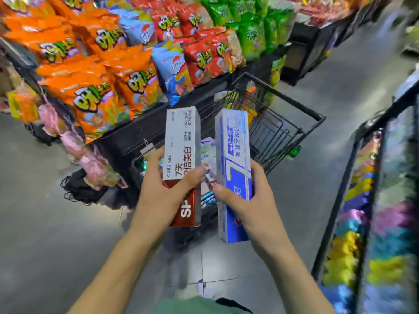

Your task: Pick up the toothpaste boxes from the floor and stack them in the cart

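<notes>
Your left hand (pixel 169 186) grips the white-and-red toothpaste box (pixel 182 164); thumb across the printed face, fingers curled round the left edge. Your right hand (pixel 244 196) grips the blue toothpaste box (pixel 233 173); thumb on the front face, fingers wrapped behind the right edge. Both hands are clamped, 1 box each.

Key relation: both boxes sit directly above the near end of the black wire cart (pixel 283 130). Their long axes run away from you, roughly in line with the cart's length, far ends tipped up and forward. The 2 boxes are near each other, side by side, not touching. The cart basket lies below and ahead of both sets of fingers, so the coming move looks like a lowering, not a reach. Neither hand is clearly nearer; the left box sits slightly further left, toward the snack shelf (pixel 95 71).

Hard to make out: the cart floor is mostly hidden behind the boxes and hands. Some packaging (pixel 209 155) shows in the gap between the boxes, probably earlier toothpaste, but you cannot tell how it lies or how high it stands. The cart's near rim is hidden. The picture is smeared at the edges; the right-hand rack (pixel 371 200) reads only as colour. No boxes show on the visible floor (pixel 45 223).
</notes>
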The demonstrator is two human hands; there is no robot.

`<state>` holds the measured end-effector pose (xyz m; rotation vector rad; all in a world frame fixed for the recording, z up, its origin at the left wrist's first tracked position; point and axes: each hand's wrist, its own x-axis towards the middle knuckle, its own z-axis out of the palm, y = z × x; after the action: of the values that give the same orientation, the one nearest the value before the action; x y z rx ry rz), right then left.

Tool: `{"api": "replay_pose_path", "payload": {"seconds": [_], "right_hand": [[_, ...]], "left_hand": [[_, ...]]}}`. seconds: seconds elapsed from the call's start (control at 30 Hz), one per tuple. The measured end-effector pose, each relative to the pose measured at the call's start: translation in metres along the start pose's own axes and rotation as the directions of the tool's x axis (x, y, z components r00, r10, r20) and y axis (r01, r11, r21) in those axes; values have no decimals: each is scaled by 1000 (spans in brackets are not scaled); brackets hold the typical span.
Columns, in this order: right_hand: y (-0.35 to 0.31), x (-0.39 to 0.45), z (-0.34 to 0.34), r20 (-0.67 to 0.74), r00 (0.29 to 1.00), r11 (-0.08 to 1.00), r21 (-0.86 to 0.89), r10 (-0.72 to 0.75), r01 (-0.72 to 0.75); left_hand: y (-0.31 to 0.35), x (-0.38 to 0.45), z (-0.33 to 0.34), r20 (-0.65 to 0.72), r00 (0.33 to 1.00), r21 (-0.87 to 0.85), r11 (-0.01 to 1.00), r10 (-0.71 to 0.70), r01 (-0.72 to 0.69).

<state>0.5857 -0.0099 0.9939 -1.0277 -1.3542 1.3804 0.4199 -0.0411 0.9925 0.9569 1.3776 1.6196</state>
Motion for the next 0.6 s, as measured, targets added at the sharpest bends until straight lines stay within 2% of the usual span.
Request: {"api": "replay_pose_path", "payload": {"seconds": [0.27,0.6], "right_hand": [[5,78,-117,-29,999,998,-41,42,-43],[29,176,-161,19,996,986,-141,92,-88]], "left_hand": [[-27,68,112,23,1000,-18,1000,-19,20],[-69,140,144,-90,993,39,996,-78,82]]}}
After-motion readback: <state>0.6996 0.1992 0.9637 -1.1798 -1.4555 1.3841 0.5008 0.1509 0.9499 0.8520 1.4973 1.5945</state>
